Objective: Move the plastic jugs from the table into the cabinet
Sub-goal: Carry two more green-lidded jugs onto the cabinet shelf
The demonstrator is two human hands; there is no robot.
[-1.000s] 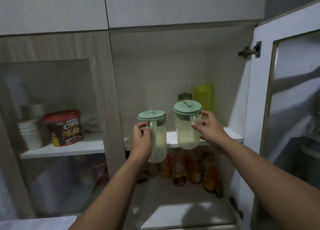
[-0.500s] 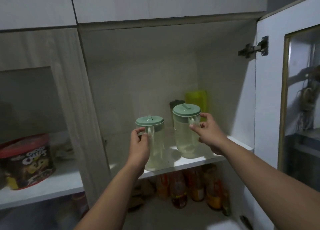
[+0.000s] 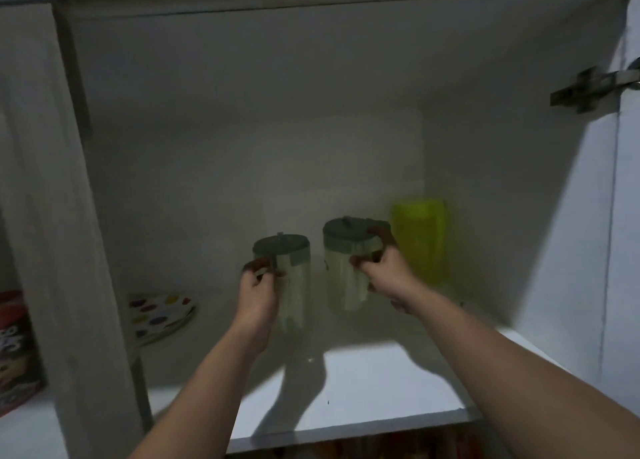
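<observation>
Shelf (image 3: pixel 363 386) front half is bare and lit, and there's plenty of headroom above, so my arms pass freely. Deeper right is blocked by the yellow-green container (image 3: pixel 420 240) against the side wall, just beside my right hand (image 3: pixel 384 275) and its jug (image 3: pixel 346 268). The stack of spotted plates (image 3: pixel 159 315) fills the left back corner, well apart from my left hand (image 3: pixel 258 296) and its jug (image 3: pixel 289 278).

Two upright green-lidded jugs (image 3: pixel 291 278) (image 3: pixel 346 271) inside cabinet (image 3: pixel 242 112)
</observation>
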